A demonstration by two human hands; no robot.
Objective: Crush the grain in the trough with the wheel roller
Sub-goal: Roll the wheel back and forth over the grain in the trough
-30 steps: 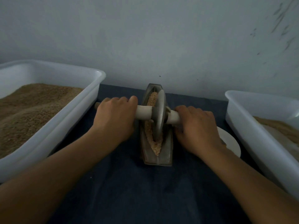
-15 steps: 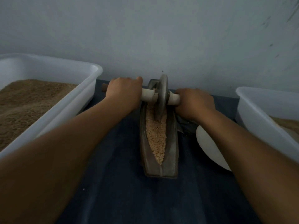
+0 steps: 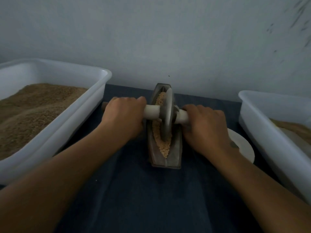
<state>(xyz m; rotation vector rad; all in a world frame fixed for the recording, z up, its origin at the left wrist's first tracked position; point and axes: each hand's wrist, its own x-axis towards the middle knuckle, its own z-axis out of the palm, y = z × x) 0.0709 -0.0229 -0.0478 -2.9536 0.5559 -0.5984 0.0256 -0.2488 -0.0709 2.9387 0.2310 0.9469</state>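
- The big white tub on the left (image 3: pixel 94 105) is sitting heaped with brown grain, its long wall just beside the person's left forearm; I reckon a wide elbow swing could be knocking it or nudging it along the cloth.
- The white tub on the right (image 3: pixel 262 125) is standing near the right wrist, partly filled; the same risk looks likely there.
- The dark cloth (image 3: pixel 151 199) is lying under everything. If the pushing is getting hard, it could be bunching and letting the trough creep.
- The trough (image 3: pixel 176 153), narrow and boat-shaped, is sitting in the middle between the tubs, running away towards the wall. Being so slim, it may be tipping sideways if the two hands are pressing unevenly.
- The white plate (image 3: pixel 244 145) is lying just right of the trough, partly under the right wrist; a dropped wrist could be catching its edge.
- The wheel roller (image 3: pixel 166 115) is standing on edge in the trough, about mid-length, its pale axle crossing above the rims.
- The left hand (image 3: pixel 125 115) is wrapping its fingers round the left axle end; the right hand (image 3: pixel 203 126) is gripping the right end. Knuckles close to the trough rims could be getting scraped.
- The grain (image 3: pixel 162 148) is piling pale along the channel, near and far of the wheel; a fast stroke could be spilling it over the near tip.
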